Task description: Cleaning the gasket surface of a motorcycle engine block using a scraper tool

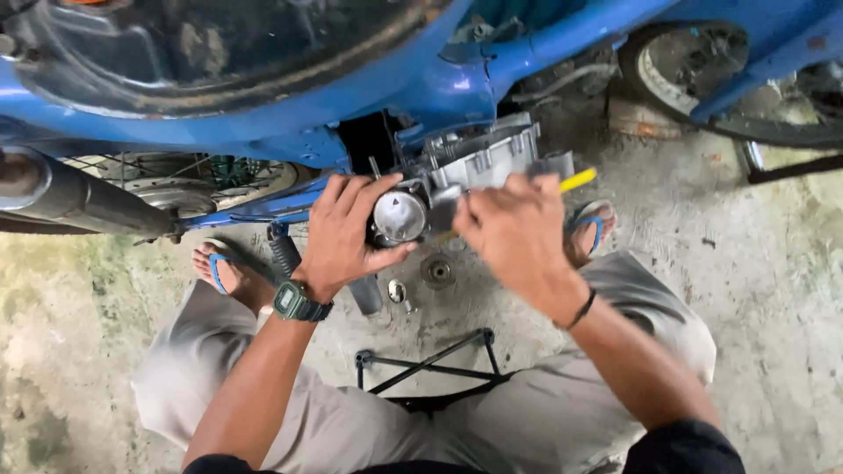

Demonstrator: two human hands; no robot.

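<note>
Piston sits cupped by the left hand; right hand grips a yellow-handled tool.

one blue motorbike, one piston, two hands, two sandals

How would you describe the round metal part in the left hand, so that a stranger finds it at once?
Start at the blue motorbike frame and go down to the grey engine block below it. Just left of the block, the left hand wraps around a piston. Its flat, shiny, circular top faces the camera, brighter than the dull metal around it.
</note>
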